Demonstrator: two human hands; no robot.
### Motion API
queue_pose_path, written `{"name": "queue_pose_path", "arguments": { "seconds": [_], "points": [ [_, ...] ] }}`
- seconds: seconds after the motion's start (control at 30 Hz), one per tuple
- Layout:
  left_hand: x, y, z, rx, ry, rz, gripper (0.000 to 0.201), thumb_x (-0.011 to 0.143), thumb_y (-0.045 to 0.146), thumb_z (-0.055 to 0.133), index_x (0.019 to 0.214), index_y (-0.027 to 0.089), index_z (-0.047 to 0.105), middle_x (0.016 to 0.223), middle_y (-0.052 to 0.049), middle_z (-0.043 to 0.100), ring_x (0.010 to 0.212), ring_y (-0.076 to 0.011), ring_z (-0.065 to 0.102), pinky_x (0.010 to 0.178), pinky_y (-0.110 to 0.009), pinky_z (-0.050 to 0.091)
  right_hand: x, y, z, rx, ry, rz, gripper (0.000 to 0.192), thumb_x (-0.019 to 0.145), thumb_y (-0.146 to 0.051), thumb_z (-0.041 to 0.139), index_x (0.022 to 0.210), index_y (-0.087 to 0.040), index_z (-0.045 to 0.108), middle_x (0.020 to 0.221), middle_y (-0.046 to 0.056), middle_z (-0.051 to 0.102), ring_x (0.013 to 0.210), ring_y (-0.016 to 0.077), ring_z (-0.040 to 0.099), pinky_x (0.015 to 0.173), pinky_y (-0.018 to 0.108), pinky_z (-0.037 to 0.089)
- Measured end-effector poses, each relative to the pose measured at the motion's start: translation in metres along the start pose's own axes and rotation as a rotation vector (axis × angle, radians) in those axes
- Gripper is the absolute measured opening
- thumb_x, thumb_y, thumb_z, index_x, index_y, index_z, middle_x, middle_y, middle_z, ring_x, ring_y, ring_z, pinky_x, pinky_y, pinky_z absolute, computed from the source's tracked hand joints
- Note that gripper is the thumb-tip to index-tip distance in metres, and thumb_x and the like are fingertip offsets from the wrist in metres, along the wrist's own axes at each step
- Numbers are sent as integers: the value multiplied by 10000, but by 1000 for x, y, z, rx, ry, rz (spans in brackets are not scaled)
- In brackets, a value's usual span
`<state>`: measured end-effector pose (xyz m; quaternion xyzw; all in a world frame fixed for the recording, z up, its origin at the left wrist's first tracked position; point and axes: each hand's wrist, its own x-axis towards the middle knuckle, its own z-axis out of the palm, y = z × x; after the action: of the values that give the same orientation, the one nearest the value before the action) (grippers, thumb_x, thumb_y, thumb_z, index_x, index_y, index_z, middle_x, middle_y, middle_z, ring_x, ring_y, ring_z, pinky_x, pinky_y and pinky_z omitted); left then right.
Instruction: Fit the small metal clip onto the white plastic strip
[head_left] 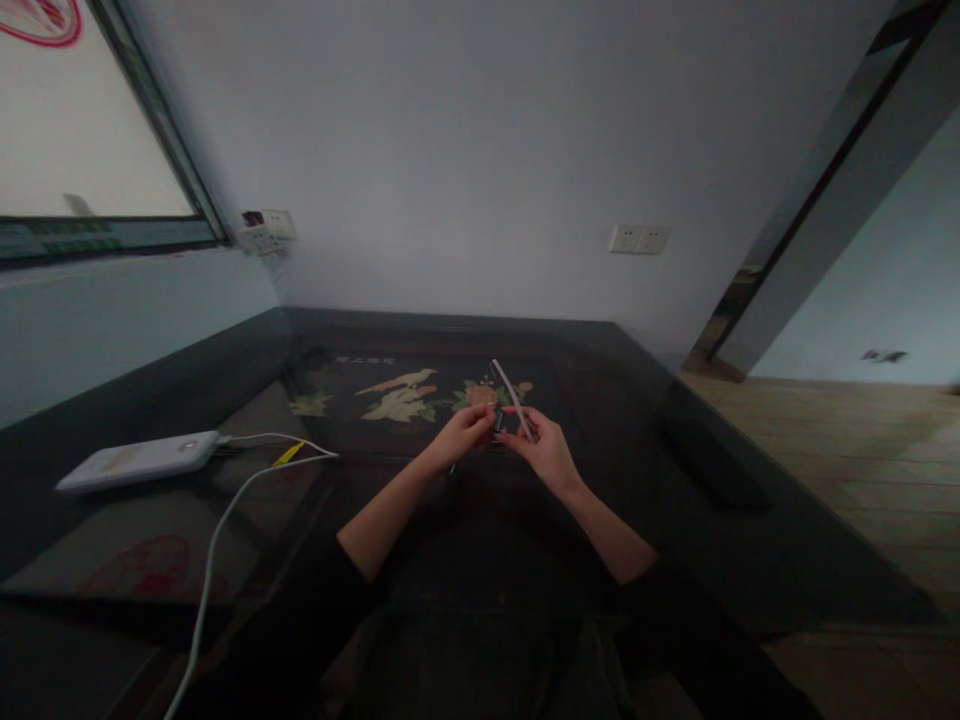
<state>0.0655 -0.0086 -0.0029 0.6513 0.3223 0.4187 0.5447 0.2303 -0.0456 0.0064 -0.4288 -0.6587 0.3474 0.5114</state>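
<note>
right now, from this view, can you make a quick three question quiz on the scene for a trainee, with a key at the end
1. Which hand holds the thin pale strip?
a) left
b) right
c) neither

2. True or false: the white device has a white cable at its end nearer the hands.

3. Fill the gap: the small tag by the cable is ____.

Key:
1. b, the right hand
2. True
3. yellow
</note>
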Motion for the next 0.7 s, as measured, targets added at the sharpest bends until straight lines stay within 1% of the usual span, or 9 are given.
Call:
{"name": "queue_pose_path", "arguments": {
  "seconds": [0.07,0.2,0.4,0.47,0.53,0.6,0.7],
  "points": [
    [0,0,0,20,-18,3,330,800,479,556,696,177,470,535,53,433,479,-78,385,485,-218,298,0,1,0,1,9,4,447,688,-399,730,1029,-126,633,563,-77,390,512,92,333,491,231,279],
    [-1,1,1,13,-30,2,334,793,483,565,697,177,472,530,54,424,478,-77,385,477,-217,293,0,1,0,6,11,0,430,693,-398,722,1018,-132,630,570,-73,405,516,93,342,502,232,296],
    [-1,1,3,-31,-15,-22,362,773,513,587,706,175,478,532,58,412,475,-70,379,473,-211,292,-2,3,3,-5,30,10,404,705,-393,713,1011,-145,622,568,-70,407,513,93,344,489,227,294],
    [0,-1,4,-39,8,-25,364,772,521,594,731,174,493,539,57,431,480,-70,395,476,-207,302,-3,3,4,5,46,14,397,718,-396,698,1014,-143,618,567,-71,403,508,93,345,486,228,298],
    [-1,-1,5,-56,51,-27,350,771,513,612,821,176,530,575,47,479,499,-74,432,481,-200,315,-3,3,3,5,72,10,403,726,-409,688,1020,-142,620,568,-72,399,505,93,349,485,228,304],
    [-2,0,7,-84,71,-35,375,765,488,639,970,184,565,643,25,540,549,-86,490,496,-196,342,-3,2,2,3,100,8,417,733,-429,681,1028,-139,621,574,-72,397,506,94,355,483,228,309],
    [-6,4,11,-154,38,-61,504,740,434,691,1172,207,565,789,-22,617,673,-114,575,545,-199,408,-3,1,1,14,123,20,444,744,-461,668,1040,-135,614,580,-69,406,507,97,371,482,229,317]
  ]
}}
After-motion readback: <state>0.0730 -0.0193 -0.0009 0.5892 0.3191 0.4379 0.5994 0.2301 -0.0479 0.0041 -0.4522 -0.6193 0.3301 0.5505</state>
